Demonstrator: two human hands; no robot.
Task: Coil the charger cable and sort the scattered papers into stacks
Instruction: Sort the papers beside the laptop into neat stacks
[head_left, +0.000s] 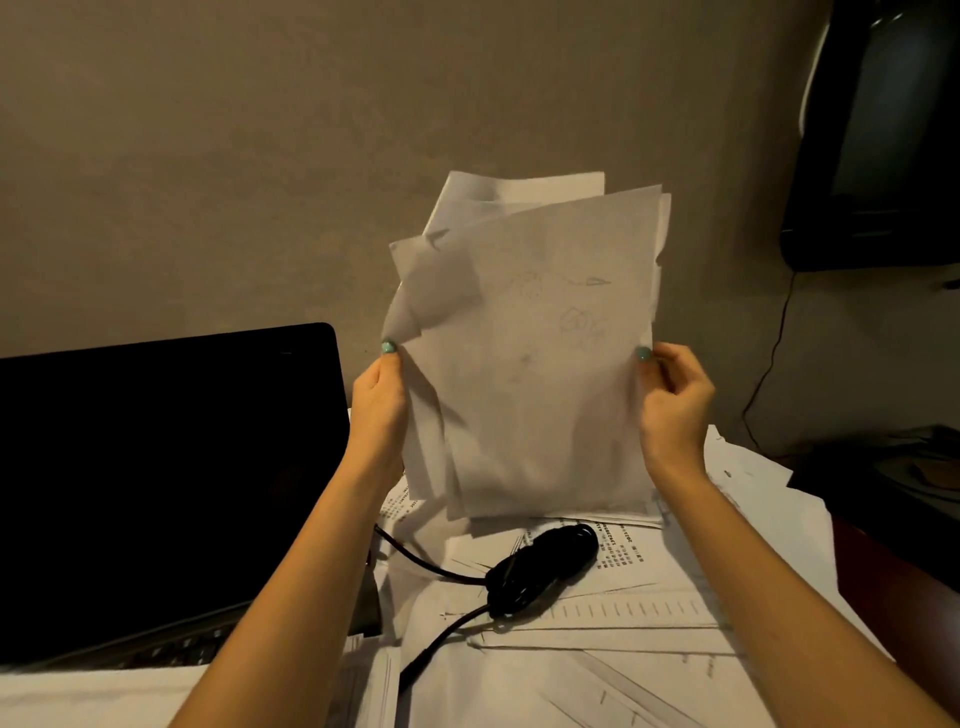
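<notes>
I hold a sheaf of white papers (524, 353) upright above the desk, its sheets uneven at the top. My left hand (379, 400) grips the sheaf's left edge and my right hand (675, 405) grips its right edge, thumbs on the near side. Below it a black charger cable (540, 569) lies bundled in a loose coil on more scattered papers (597, 665), with two ends trailing toward the left and toward me.
An open laptop (166, 467) with a dark screen stands at the left. A dark monitor or TV (883, 135) hangs at the upper right with a thin wire running down. A plain wall is behind. Dark clutter sits at the right edge.
</notes>
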